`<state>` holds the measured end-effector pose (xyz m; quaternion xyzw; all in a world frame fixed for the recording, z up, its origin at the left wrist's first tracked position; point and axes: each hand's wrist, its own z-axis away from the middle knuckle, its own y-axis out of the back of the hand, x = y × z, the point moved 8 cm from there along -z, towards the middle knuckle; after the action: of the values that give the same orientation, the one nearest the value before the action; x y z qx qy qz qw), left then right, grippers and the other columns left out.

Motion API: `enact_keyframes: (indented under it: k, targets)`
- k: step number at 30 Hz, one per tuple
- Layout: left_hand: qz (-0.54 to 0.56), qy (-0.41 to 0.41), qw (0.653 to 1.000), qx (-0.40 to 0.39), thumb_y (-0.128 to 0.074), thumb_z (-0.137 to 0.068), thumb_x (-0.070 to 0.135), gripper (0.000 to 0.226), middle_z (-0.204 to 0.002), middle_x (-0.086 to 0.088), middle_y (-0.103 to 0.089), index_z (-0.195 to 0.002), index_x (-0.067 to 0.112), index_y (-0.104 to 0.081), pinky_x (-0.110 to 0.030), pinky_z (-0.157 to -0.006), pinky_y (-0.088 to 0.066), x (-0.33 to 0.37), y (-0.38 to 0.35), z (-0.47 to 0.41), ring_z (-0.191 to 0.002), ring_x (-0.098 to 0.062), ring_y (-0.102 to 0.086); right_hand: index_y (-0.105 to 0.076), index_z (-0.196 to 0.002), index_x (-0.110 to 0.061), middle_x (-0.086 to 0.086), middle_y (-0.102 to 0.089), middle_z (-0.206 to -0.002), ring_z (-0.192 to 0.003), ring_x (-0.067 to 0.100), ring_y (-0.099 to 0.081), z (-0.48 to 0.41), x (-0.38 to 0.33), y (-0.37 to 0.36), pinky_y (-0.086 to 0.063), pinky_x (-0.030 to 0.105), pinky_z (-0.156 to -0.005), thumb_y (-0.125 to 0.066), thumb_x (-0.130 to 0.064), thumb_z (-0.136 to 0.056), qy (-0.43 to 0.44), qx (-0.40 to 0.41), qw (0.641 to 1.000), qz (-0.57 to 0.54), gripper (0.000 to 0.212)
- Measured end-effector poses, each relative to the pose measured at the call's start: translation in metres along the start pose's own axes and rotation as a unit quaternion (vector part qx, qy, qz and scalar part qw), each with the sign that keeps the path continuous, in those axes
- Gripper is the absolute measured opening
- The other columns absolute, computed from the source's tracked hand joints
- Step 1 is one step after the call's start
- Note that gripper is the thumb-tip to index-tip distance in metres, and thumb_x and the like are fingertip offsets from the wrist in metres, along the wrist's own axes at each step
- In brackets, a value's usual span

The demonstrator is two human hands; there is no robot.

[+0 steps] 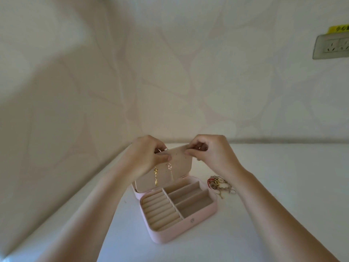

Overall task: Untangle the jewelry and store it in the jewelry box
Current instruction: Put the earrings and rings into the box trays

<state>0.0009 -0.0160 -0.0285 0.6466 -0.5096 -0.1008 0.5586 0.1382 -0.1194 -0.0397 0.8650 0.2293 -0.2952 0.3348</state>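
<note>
Together, left hand (pixel 148 157) and right hand (pixel 214 155) pinching jewelry box lid (pixel 182 162), gold chain (pixel 156 176) hanging

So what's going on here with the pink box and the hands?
A person is working at an open pink jewelry box on a white table. The left hand and right hand pinch the top edge of the raised lid, where a gold dangling piece and a paler piece hang. The compartments look empty. A tangle of bracelets lies untouched beside the box.
</note>
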Motion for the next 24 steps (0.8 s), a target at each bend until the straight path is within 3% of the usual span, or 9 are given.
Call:
enact_keyframes:
  k: [2,5,7,13,16,21,24]
  targets:
    - [-0.031,-0.017,0.999,0.007,-0.069,-0.081,0.030,0.014,-0.054,0.002,-0.051,-0.071,0.021,-0.066,-0.029,-0.053,-0.032,0.003,-0.001,0.001,-0.056,-0.015,-0.045,-0.070,-0.073,-0.017,-0.005,-0.064,-0.065,-0.052,0.002,-0.054,-0.004,0.019,0.013,-0.044,0.015,-0.055,-0.078,-0.018,-0.076,-0.036,-0.013,0.998,0.049,0.008]
    - [-0.046,-0.027,0.999,0.012,-0.067,-0.084,0.032,0.036,-0.047,0.004,-0.036,-0.056,0.020,-0.047,-0.029,-0.048,-0.023,0.001,-0.003,0.002,-0.048,-0.014,-0.034,-0.069,-0.070,-0.020,-0.004,-0.066,-0.066,-0.051,0.005,-0.058,-0.003,0.059,0.023,-0.045,0.022,-0.057,-0.075,-0.015,-0.077,-0.115,-0.089,0.977,0.153,0.011]
    - [-0.041,-0.023,0.999,0.005,-0.069,-0.081,0.032,0.047,-0.047,0.003,-0.031,-0.049,0.018,-0.038,-0.030,-0.048,-0.020,-0.002,-0.007,0.002,-0.047,-0.015,-0.030,-0.069,-0.071,-0.022,-0.006,-0.069,-0.069,-0.051,0.002,-0.060,0.001,0.081,0.026,-0.041,0.019,-0.055,-0.074,-0.012,-0.077,-0.160,-0.145,0.957,0.194,0.012]
    - [-0.043,-0.026,0.999,0.005,-0.064,-0.087,0.032,0.046,-0.047,0.003,-0.035,-0.050,0.017,-0.040,-0.027,-0.047,-0.022,-0.006,-0.006,0.004,-0.046,-0.013,-0.033,-0.073,-0.083,-0.020,-0.003,-0.071,-0.089,-0.063,0.004,-0.060,0.016,0.098,0.010,-0.041,0.012,-0.054,-0.077,-0.010,-0.074,-0.218,-0.284,0.902,0.242,0.014]
    - [-0.071,-0.045,0.996,-0.001,-0.057,-0.091,0.034,0.045,-0.048,0.004,-0.035,-0.053,0.016,-0.040,-0.025,-0.046,-0.022,-0.001,-0.007,0.007,-0.046,-0.012,-0.033,-0.074,-0.088,-0.021,-0.006,-0.069,-0.089,-0.075,0.007,-0.059,0.019,0.100,0.008,-0.042,0.016,-0.060,-0.080,-0.014,-0.072,-0.232,-0.291,0.892,0.258,0.019]
    - [-0.153,-0.060,0.986,0.009,-0.045,-0.096,0.040,0.045,-0.054,0.002,-0.042,-0.058,0.017,-0.037,-0.027,-0.049,-0.027,0.004,-0.009,0.010,-0.050,-0.012,-0.038,-0.074,-0.084,-0.019,-0.012,-0.063,-0.072,-0.066,0.003,-0.057,0.020,0.103,0.010,-0.042,0.016,-0.056,-0.082,-0.014,-0.069,-0.253,-0.276,0.887,0.271,0.018]
    - [-0.151,-0.069,0.986,0.034,-0.050,-0.093,0.038,0.035,-0.057,0.000,-0.049,-0.067,0.016,-0.050,-0.025,-0.049,-0.029,0.004,-0.008,0.012,-0.055,-0.016,-0.043,-0.070,-0.076,-0.021,-0.010,-0.062,-0.071,-0.065,0.004,-0.056,0.019,0.103,0.011,-0.040,0.018,-0.055,-0.083,-0.016,-0.068,-0.255,-0.274,0.886,0.275,0.016]
